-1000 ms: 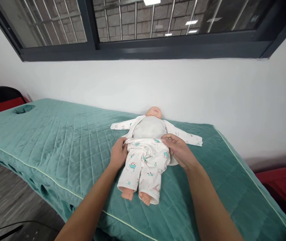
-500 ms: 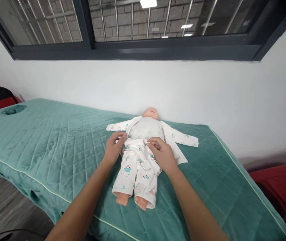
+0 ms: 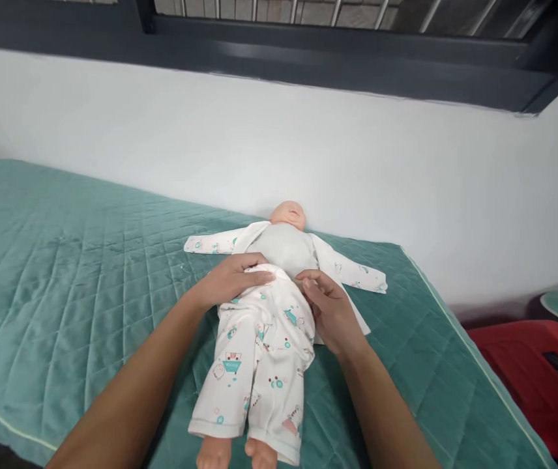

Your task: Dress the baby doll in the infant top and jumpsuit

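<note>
We see a doll (image 3: 286, 246) lying on its back on a quilted bed (image 3: 107, 280), head near the white wall (image 3: 347, 163) and feet (image 3: 214, 452) toward us, which puts its waist within reach. The left hand (image 3: 227, 280) pinches the waistband of the printed trousers (image 3: 264, 332) between thumb and fingers, presumably to control the cloth; the right hand (image 3: 332, 311) curls at the opposite side, thumb and forefinger close together, and we cannot tell whether it grips fabric. The open jacket (image 3: 357, 273) lies spread outward, probably keeping the waistband accessible. Compared with half a second ago, the left hand reaches farther across the front, while the right sits nearer the side
</note>
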Demonstrator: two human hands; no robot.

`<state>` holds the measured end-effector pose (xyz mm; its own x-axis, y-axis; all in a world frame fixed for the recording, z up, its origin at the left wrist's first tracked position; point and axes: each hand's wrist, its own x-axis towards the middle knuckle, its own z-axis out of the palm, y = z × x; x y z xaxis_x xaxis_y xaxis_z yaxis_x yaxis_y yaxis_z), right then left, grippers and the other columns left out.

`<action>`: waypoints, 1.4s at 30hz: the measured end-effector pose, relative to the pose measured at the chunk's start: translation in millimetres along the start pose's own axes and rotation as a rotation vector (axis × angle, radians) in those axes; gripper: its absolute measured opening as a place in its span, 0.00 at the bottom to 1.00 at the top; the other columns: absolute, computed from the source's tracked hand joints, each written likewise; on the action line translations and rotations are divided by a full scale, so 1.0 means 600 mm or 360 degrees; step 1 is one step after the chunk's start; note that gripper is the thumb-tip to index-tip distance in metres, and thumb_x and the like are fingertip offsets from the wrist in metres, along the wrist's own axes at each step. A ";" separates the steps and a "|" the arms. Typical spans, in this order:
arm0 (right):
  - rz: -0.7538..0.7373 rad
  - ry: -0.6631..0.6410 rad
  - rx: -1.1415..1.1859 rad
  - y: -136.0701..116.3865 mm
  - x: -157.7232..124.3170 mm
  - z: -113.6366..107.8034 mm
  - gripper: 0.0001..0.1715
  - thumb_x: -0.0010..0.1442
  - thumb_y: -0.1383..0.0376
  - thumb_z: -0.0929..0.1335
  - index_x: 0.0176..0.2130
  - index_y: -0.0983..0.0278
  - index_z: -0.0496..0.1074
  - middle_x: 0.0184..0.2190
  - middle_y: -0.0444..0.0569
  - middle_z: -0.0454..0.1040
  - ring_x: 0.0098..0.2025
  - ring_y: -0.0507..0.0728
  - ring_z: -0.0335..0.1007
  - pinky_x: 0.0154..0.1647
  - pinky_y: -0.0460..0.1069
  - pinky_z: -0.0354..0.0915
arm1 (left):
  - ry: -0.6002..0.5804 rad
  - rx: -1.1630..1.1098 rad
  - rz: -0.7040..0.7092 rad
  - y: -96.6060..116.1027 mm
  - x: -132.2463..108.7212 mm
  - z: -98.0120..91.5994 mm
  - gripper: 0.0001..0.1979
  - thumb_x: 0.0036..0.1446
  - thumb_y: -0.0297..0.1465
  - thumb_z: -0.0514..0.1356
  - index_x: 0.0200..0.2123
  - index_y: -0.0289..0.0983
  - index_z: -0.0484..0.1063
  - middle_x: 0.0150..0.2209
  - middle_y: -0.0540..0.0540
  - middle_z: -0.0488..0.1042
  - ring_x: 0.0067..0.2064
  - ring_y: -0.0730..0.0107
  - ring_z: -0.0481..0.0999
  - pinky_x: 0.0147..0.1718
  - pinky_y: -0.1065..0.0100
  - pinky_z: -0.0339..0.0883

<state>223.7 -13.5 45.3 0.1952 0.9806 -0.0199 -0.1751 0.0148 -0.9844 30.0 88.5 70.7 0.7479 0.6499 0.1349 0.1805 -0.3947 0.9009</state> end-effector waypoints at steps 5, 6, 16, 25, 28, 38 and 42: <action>0.0148 -0.0330 -0.0135 -0.013 -0.005 -0.009 0.17 0.55 0.50 0.72 0.39 0.58 0.74 0.27 0.43 0.70 0.26 0.52 0.62 0.27 0.47 0.58 | 0.0367 -0.0201 0.0089 -0.013 -0.010 0.012 0.17 0.54 0.46 0.62 0.33 0.36 0.75 0.32 0.49 0.73 0.34 0.69 0.70 0.33 0.71 0.63; 0.0151 -0.0413 -0.0205 -0.015 -0.007 -0.010 0.17 0.56 0.49 0.72 0.38 0.59 0.75 0.29 0.44 0.71 0.28 0.53 0.63 0.29 0.47 0.59 | 0.0380 -0.0209 0.0113 -0.012 -0.011 0.014 0.17 0.54 0.45 0.62 0.33 0.36 0.75 0.33 0.48 0.74 0.35 0.68 0.71 0.34 0.70 0.65; 0.0174 -0.0436 -0.0094 -0.008 -0.015 -0.018 0.13 0.55 0.56 0.73 0.30 0.62 0.73 0.25 0.42 0.68 0.27 0.51 0.61 0.29 0.47 0.56 | 0.0434 -0.0172 0.0158 -0.012 -0.018 0.012 0.14 0.55 0.43 0.63 0.32 0.36 0.75 0.34 0.49 0.75 0.37 0.67 0.72 0.37 0.70 0.66; -0.0009 -0.0020 0.0083 -0.015 -0.010 -0.023 0.14 0.53 0.53 0.70 0.31 0.62 0.74 0.22 0.44 0.66 0.23 0.52 0.57 0.24 0.48 0.53 | 0.0900 -0.0864 0.0002 -0.052 -0.007 0.014 0.18 0.50 0.45 0.66 0.30 0.37 0.69 0.28 0.53 0.68 0.28 0.76 0.65 0.27 0.74 0.60; 0.0007 0.0121 0.0072 -0.001 0.003 -0.033 0.13 0.54 0.54 0.70 0.31 0.61 0.72 0.23 0.43 0.67 0.24 0.52 0.57 0.24 0.48 0.54 | 0.0828 -0.0798 -0.0070 -0.061 -0.004 0.009 0.17 0.50 0.44 0.66 0.30 0.37 0.70 0.27 0.54 0.68 0.28 0.75 0.64 0.28 0.74 0.60; -0.0032 0.0485 0.0036 0.023 0.030 -0.045 0.13 0.48 0.57 0.75 0.30 0.61 0.73 0.21 0.40 0.68 0.22 0.51 0.56 0.23 0.48 0.53 | 0.0587 -0.0560 -0.0138 -0.070 -0.010 -0.003 0.19 0.53 0.48 0.62 0.30 0.36 0.74 0.28 0.51 0.70 0.30 0.72 0.66 0.29 0.72 0.58; -0.0101 0.0321 -0.0127 0.016 0.019 -0.048 0.13 0.50 0.57 0.75 0.32 0.61 0.74 0.24 0.40 0.69 0.24 0.50 0.57 0.25 0.47 0.54 | 0.0453 -0.0518 -0.0206 -0.082 -0.016 -0.018 0.20 0.56 0.48 0.59 0.29 0.36 0.74 0.26 0.51 0.68 0.27 0.74 0.62 0.25 0.73 0.55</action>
<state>252.1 -8.2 30.7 0.3935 0.9192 0.0161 -0.0807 0.0519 -0.9954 7.0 108.8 29.8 0.5189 0.8511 0.0798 0.0163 -0.1031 0.9945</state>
